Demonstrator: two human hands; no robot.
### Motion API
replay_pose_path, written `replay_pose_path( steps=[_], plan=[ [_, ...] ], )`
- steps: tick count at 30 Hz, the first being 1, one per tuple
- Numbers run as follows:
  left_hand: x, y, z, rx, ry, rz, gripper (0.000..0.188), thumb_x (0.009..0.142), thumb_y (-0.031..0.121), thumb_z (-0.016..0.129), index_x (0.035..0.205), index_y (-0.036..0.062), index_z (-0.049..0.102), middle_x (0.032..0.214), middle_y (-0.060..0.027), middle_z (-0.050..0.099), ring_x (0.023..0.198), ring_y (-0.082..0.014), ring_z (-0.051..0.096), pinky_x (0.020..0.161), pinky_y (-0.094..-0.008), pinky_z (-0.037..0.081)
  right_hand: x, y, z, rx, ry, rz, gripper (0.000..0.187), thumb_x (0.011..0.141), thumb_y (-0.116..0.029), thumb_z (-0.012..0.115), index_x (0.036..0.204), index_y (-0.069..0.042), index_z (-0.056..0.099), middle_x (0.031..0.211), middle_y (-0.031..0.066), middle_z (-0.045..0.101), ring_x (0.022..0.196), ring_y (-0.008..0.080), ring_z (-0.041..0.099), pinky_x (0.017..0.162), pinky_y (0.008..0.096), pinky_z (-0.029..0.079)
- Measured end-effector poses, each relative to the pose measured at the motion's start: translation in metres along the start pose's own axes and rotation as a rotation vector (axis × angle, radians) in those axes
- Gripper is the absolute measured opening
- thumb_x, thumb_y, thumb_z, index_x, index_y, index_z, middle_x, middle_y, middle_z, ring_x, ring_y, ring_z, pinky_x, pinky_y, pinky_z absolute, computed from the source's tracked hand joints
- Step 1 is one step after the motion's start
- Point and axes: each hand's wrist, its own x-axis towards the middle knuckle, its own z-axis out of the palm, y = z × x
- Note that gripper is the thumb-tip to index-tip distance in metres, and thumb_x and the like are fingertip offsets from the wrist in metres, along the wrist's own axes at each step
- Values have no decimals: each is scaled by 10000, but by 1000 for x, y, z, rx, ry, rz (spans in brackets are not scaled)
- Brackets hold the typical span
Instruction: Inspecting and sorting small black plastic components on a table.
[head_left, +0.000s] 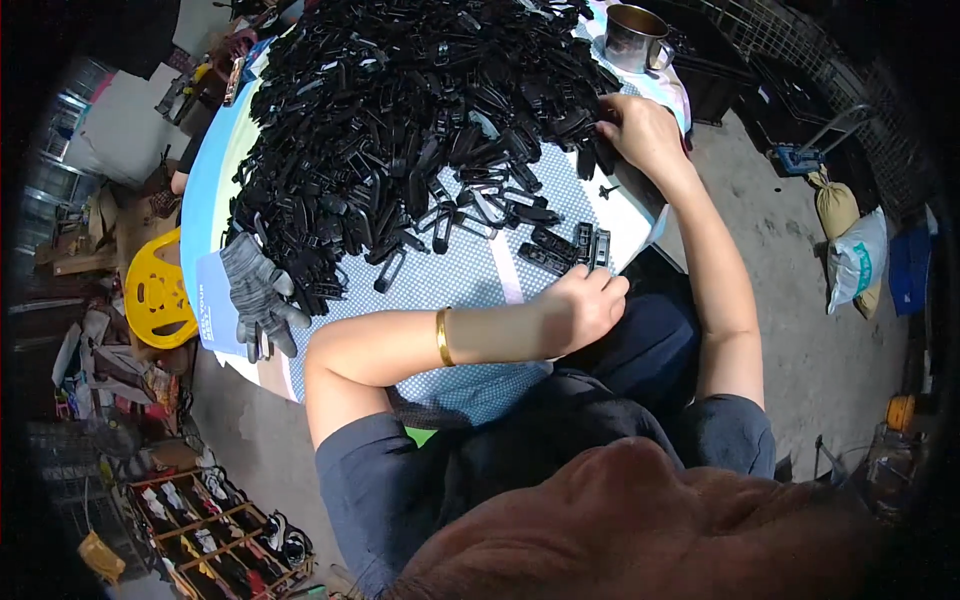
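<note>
Grey floor [810, 370], yellow plastic stool [165, 272] left, wire mesh [800, 40] upper right.

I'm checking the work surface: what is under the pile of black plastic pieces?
A dotted covering shows at the near edge of the pile and between the loose pieces there. What lies under the middle is covered.

Black slotted pieces [430, 110], heaped in jumble, some lying loose alongside.
</note>
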Motion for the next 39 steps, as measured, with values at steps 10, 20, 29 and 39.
replay_pose_path(
  steps=[10, 20, 29, 39],
  plan=[
    [-17, -34, -36, -317, 159, -119, 245, 724, 248, 650, 851, 41, 619, 815, -92, 561, 769, -215, 540, 691, -303, 453, -7, -48, -25, 462, -317, -328, 325, 722, -182, 649, 982, 9, 612, 851, 177, 637, 732, 262, 628, 678, 320, 489],
    [-22, -93, -63, -103, 265, -571, 213, 717, 47, 619, 927, 12, 617, 895, -112, 573, 862, -274, 531, 771, -335, 436, -30, -62, -17, 381, -81, -524, 217, 726, -166, 639, 869, -4, 613, 789, 127, 565, 836, 297, 558, 710, 382, 460],
    [-10, -124, -50, 50, -39, -457, 259, 704, 48, 606, 962, 27, 608, 871, -108, 594, 832, -287, 516, 764, -354, 434, -44, -71, -16, 218, -349, -477, 178, 699, -179, 645, 781, -23, 623, 727, 137, 605, 711, 311, 587, 644, 398, 463],
    [-27, -126, -48, -623, 353, -887, 269, 786, 108, 650, 998, 4, 521, 792, 22, 512, 671, -30, 477, 591, -176, 415, -15, -47, -6, 878, -246, -47, 302, 709, -73, 655, 983, 9, 558, 764, 70, 564, 658, 139, 558, 594, 262, 454]
  ],
)
